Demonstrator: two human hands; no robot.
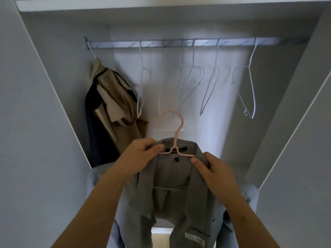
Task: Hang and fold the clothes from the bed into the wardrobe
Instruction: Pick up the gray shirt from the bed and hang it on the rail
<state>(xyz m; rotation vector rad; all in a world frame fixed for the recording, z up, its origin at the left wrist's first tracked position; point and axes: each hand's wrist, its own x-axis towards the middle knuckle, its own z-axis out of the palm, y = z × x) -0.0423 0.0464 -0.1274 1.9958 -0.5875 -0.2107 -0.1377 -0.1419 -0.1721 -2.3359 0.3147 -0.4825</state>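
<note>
- My left hand [143,154]: fingertips tucked behind the collar of the grey jacket [172,194], out of sight. Both my forearms are cut by the bottom edge.
- My right hand [216,170]: cannot tell how far the fingers reach under the shoulder fold.
- Pink hanger [176,133]: both arm ends vanish under cloth.
- Neck label [183,149]: too small and blurred to read.
- Jacket hem runs off the bottom edge; chest patch [195,238] lettering smeared (one big letter, rest illegible).
- Rail [179,43]: print unreadable, right end lost in shadow.
- Beige garment [114,97] covers much of the dark garment [96,122] and all of its hanger except the hook.
- Blue-grey cloth [93,178] behind the jacket: mostly covered, kind unknown.
</note>
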